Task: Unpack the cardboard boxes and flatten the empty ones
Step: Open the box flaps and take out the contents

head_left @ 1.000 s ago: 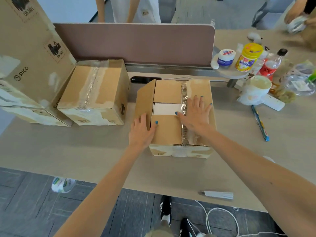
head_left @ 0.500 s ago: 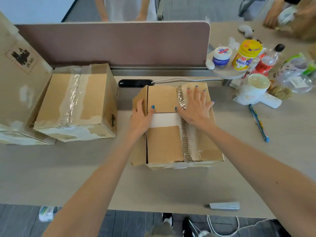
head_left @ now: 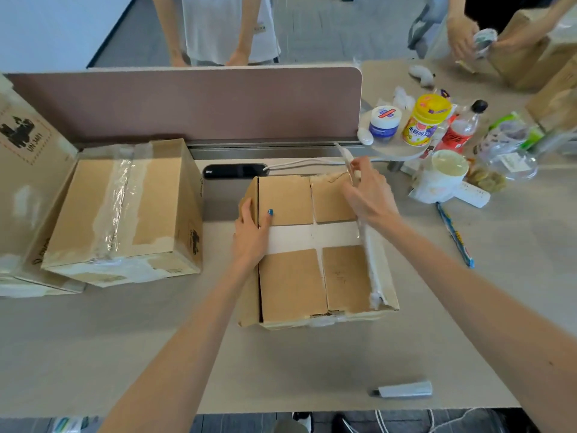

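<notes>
A person's right hand (head_left: 370,195) pinches the far end of a tape strip (head_left: 371,264) that runs front to back along the right edge of the cardboard box (head_left: 293,282) at mid-table (head_left: 125,339), while the left hand (head_left: 251,235) grips the box's left edge, thumb on top.

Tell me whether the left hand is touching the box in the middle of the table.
Touching. The head view shows the left hand gripping the left edge of the middle box, with the thumb lying on its top flap.
</notes>
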Action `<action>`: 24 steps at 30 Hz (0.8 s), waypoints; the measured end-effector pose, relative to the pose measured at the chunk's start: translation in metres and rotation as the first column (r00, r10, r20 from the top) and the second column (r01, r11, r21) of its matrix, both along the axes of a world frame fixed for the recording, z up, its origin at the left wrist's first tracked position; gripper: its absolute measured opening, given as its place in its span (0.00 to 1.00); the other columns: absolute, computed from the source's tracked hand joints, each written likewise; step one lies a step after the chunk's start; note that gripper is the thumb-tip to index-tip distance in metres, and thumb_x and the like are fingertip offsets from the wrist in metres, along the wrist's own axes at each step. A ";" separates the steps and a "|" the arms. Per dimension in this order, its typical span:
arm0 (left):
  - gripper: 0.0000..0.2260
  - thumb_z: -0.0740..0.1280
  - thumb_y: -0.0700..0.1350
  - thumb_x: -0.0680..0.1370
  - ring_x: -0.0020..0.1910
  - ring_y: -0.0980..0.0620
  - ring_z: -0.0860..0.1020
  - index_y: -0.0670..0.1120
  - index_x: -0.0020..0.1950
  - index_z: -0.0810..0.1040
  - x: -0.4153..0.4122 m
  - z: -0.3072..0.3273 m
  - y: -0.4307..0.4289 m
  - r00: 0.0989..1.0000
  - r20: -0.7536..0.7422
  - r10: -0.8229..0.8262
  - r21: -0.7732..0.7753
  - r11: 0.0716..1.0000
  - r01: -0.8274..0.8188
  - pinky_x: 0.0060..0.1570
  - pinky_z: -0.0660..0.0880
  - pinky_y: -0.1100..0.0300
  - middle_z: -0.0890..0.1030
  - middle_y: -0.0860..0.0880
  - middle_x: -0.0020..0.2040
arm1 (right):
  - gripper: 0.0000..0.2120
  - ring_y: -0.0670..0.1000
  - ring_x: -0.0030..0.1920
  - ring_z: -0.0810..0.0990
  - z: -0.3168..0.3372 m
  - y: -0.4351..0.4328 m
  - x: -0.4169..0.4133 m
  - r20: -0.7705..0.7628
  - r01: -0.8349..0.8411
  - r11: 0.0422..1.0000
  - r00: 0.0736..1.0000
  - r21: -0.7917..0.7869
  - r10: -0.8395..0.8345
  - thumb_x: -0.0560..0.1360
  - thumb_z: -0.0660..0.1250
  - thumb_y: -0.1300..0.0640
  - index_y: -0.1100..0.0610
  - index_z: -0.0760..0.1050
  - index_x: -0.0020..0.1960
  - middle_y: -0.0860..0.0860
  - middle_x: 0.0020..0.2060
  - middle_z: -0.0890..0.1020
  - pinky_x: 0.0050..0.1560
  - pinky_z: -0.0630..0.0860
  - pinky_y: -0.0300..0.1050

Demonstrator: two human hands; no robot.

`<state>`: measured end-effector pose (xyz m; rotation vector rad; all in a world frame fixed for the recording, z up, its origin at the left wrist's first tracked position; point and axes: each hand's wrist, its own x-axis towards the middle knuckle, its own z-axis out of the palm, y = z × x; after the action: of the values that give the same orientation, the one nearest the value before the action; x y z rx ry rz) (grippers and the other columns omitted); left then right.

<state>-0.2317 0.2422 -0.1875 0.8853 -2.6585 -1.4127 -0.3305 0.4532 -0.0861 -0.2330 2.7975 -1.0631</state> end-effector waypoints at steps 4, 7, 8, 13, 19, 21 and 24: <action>0.27 0.54 0.65 0.80 0.64 0.40 0.74 0.59 0.77 0.52 0.003 0.001 -0.001 1.000 -0.017 -0.011 0.013 1.000 0.011 0.64 0.72 0.41 0.72 0.43 0.69 | 0.19 0.59 0.55 0.76 0.017 0.022 -0.010 -0.016 -0.116 0.982 0.993 0.148 0.120 0.73 0.60 0.53 0.49 0.64 0.63 0.54 0.59 0.76 0.55 0.75 0.57; 0.23 0.53 0.58 0.84 0.64 0.42 0.75 0.55 0.78 0.56 0.004 0.003 -0.004 0.999 -0.043 -0.032 -0.006 0.999 0.032 0.62 0.72 0.45 0.74 0.46 0.69 | 0.28 0.57 0.70 0.64 0.030 0.018 -0.009 -0.183 -0.184 0.805 0.923 0.564 0.339 0.75 0.63 0.62 0.54 0.59 0.72 0.54 0.72 0.65 0.62 0.70 0.57; 0.22 0.53 0.56 0.85 0.64 0.43 0.74 0.53 0.78 0.57 0.004 0.003 -0.005 0.997 -0.059 -0.050 0.000 0.999 0.050 0.62 0.72 0.47 0.74 0.47 0.69 | 0.28 0.57 0.74 0.59 0.034 0.016 -0.010 -0.240 -0.133 0.646 0.857 0.752 0.456 0.76 0.64 0.62 0.55 0.60 0.73 0.55 0.74 0.61 0.69 0.65 0.56; 0.19 0.54 0.48 0.86 0.66 0.47 0.72 0.45 0.77 0.61 0.003 0.012 -0.007 0.991 -0.086 -0.101 0.017 0.995 0.103 0.60 0.69 0.55 0.73 0.46 0.70 | 0.16 0.56 0.69 0.66 0.040 0.023 -0.003 -0.056 -0.063 0.219 0.865 0.974 0.499 0.78 0.59 0.57 0.55 0.73 0.65 0.54 0.64 0.74 0.75 0.51 0.52; 0.17 0.54 0.44 0.86 0.64 0.51 0.73 0.46 0.75 0.66 0.011 0.015 -0.025 0.976 -0.139 -0.167 0.038 0.984 0.174 0.63 0.69 0.56 0.75 0.50 0.66 | 0.27 0.61 0.75 0.54 -0.003 0.036 0.021 0.104 -0.231 0.407 0.945 0.884 0.310 0.79 0.58 0.52 0.57 0.57 0.76 0.57 0.75 0.58 0.70 0.60 0.59; 0.18 0.54 0.44 0.86 0.65 0.51 0.72 0.45 0.76 0.65 0.016 0.018 -0.032 0.976 -0.138 -0.167 0.062 0.982 0.177 0.66 0.70 0.53 0.74 0.49 0.68 | 0.31 0.61 0.77 0.48 -0.018 0.035 0.030 0.155 -0.280 0.516 0.950 0.810 0.272 0.82 0.54 0.47 0.57 0.48 0.78 0.55 0.78 0.49 0.68 0.64 0.60; 0.19 0.54 0.43 0.86 0.67 0.54 0.69 0.45 0.78 0.62 0.025 0.024 -0.040 0.982 -0.125 -0.140 0.119 0.981 0.155 0.69 0.67 0.55 0.71 0.52 0.67 | 0.37 0.60 0.77 0.45 -0.034 0.029 0.043 0.157 -0.285 0.712 0.958 0.642 0.241 0.81 0.55 0.42 0.55 0.39 0.79 0.53 0.78 0.43 0.64 0.70 0.59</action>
<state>-0.2068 0.2019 -0.1638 0.6009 -2.6200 -1.6281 -0.2872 0.4818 -0.1200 -0.4784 2.7568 0.0221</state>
